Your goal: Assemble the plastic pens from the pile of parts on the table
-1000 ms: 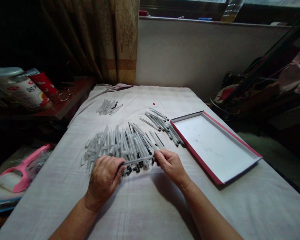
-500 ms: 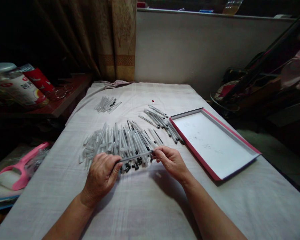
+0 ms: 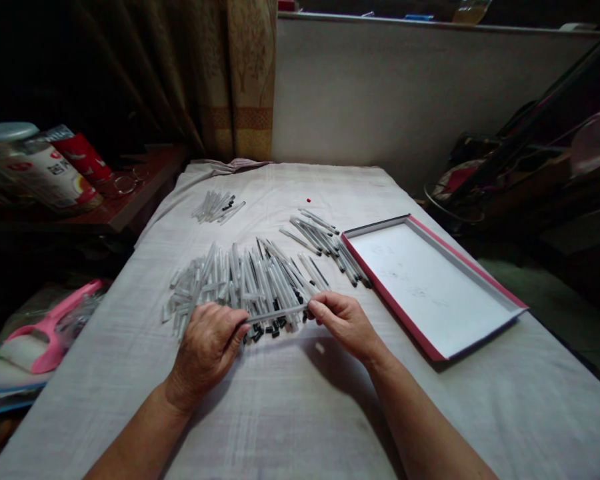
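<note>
A slim translucent pen (image 3: 276, 314) stretches between my two hands, above the front of a large heap. My left hand (image 3: 209, 350) grips its left end, thumb and fingers closed round it. At the other end, where a dark tip shows, my right hand (image 3: 341, 323) pinches it between thumb and finger. Behind and below lies the heap of clear pen barrels and caps (image 3: 225, 273), with dark refills among them. Small black plugs (image 3: 261, 331) lie along its front edge. Pens with dark ends (image 3: 316, 235) are grouped to the right of the heap.
A shallow red-edged box lid (image 3: 433, 287) with a white inside rests on the cloth-covered table (image 3: 290, 420) at right. A smaller pile of clear pieces (image 3: 215, 205) and a tiny red piece (image 3: 309, 200) lie farther back. Left stand a jar (image 3: 45, 167) and a pink-handled roller (image 3: 55, 327).
The view has shifted slightly. Both hands keep their hold on the pen, and little else differs.
</note>
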`<state>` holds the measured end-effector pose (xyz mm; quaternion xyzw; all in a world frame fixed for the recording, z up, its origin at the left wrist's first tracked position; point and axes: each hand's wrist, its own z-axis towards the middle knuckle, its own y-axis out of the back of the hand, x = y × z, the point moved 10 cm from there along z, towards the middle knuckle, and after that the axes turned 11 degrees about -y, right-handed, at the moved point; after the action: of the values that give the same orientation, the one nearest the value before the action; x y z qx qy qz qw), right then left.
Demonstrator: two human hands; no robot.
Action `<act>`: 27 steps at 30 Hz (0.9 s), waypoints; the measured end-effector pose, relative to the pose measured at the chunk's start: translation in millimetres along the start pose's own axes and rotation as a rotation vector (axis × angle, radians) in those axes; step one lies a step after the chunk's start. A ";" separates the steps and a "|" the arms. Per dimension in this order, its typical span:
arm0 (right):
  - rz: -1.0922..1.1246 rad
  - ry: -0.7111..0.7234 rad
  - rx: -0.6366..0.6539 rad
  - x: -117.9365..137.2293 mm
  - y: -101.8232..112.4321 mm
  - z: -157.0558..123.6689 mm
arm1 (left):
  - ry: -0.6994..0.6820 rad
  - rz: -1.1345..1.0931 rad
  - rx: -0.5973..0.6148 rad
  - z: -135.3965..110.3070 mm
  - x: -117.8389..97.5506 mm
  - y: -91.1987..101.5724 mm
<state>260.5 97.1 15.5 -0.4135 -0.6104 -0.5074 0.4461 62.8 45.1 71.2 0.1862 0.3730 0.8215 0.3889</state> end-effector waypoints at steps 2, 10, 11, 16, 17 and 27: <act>-0.011 0.019 -0.004 2.0 2.3 -1.1 | 0.014 -0.016 0.000 -1.6 2.2 -1.0; 0.054 -0.018 -0.007 -6.8 2.0 0.1 | 0.053 -0.034 0.008 -6.3 8.6 -3.3; 0.054 -0.025 -0.007 -7.2 1.3 0.4 | 0.052 -0.032 0.008 -6.0 8.3 -3.3; 0.049 0.005 -0.008 -2.8 1.8 -0.1 | 0.051 -0.041 0.010 -4.3 7.4 -3.2; 0.047 0.008 -0.012 -3.0 2.4 -0.2 | 0.049 -0.040 0.009 -3.9 7.1 -2.9; 0.023 -0.004 -0.018 -3.8 2.4 0.1 | 0.004 -0.020 0.023 -2.3 2.5 -4.3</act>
<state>263.8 97.4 12.4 -0.4256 -0.6019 -0.5067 0.4470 62.1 47.8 66.4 0.1853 0.3852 0.8135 0.3944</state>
